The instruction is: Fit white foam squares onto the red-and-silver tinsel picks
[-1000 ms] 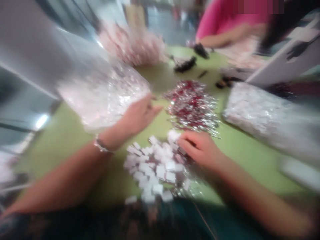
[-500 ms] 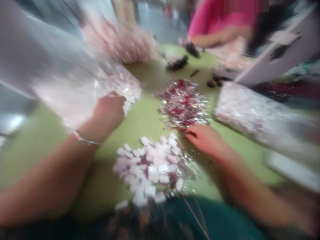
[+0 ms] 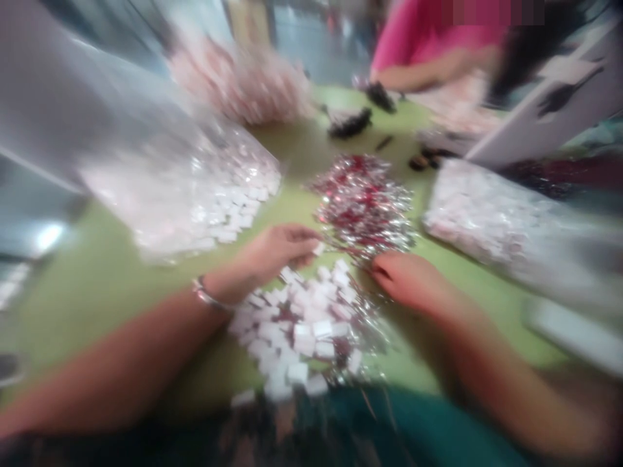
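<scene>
A: Left hand (image 3: 280,253)?
B: Fingers nearly closed, a small white piece (image 3: 318,248) at their tips, by the far edge of the white heap (image 3: 296,334).
A: Right hand (image 3: 406,275)?
B: Fingers curled at the near edge of the red-and-silver pile (image 3: 365,201); blurred, cannot tell what they hold.
A: Heap position?
B: On the green tabletop (image 3: 117,259), between the forearms.
</scene>
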A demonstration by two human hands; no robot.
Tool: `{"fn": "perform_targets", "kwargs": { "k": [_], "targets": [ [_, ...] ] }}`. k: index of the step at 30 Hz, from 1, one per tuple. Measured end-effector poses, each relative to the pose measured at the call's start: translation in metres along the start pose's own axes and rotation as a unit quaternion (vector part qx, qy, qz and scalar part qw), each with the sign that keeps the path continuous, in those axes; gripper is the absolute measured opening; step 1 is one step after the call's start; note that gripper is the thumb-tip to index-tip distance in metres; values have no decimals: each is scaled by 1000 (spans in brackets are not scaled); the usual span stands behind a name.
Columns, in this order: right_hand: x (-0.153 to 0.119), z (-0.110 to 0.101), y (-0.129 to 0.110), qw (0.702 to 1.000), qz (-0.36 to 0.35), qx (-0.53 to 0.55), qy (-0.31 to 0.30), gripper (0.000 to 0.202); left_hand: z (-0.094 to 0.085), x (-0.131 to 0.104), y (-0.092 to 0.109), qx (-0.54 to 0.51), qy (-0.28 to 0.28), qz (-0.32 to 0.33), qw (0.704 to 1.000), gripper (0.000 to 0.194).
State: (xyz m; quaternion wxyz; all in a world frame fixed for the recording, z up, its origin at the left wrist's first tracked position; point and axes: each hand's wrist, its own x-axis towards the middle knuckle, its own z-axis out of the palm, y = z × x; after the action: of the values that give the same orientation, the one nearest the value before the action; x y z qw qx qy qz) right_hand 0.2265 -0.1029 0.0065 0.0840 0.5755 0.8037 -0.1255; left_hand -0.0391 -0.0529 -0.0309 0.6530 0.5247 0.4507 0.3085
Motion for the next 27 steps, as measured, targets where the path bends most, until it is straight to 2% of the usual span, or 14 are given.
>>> {"fn": "perform_targets", "kwargs": {
  "k": [4, 7, 12, 17, 19, 21, 23, 25, 27],
  "targets": [
    [-7, -11, 13, 997, -19, 36, 59, 19, -1, 1, 0, -40, -12, -18, 999, 29],
    [-9, -16, 13, 990, -10, 104, 90, 20, 0, 2, 2, -55, -13, -29, 998, 29],
    [-5, -6, -13, 963, -34, 232, 134, 16, 4, 1, 1, -48, -32, -23, 998, 30],
    [5, 8, -33, 958, -82, 237, 138, 15, 6, -1, -2, -28, -53, -6, 998, 36],
    [8, 9, -35, 953, -67, 263, 130, 13, 7, -1, -2, -32, -60, 0, 998, 36],
    [9, 7, -34, 943, -33, 309, 115, 19, 8, -2, 1, -38, -56, 1, 998, 34],
    [8, 3, -33, 929, 6, 359, 95, 22, 9, -2, 4, -43, -26, -6, 999, 34],
    [5, -1, -34, 910, 43, 405, 82, 17, 9, -2, 6, -42, 4, -16, 999, 36],
    [2, -5, -36, 888, 68, 447, 78, 14, 10, -2, 6, -39, 7, -20, 999, 37]
  ]
}}
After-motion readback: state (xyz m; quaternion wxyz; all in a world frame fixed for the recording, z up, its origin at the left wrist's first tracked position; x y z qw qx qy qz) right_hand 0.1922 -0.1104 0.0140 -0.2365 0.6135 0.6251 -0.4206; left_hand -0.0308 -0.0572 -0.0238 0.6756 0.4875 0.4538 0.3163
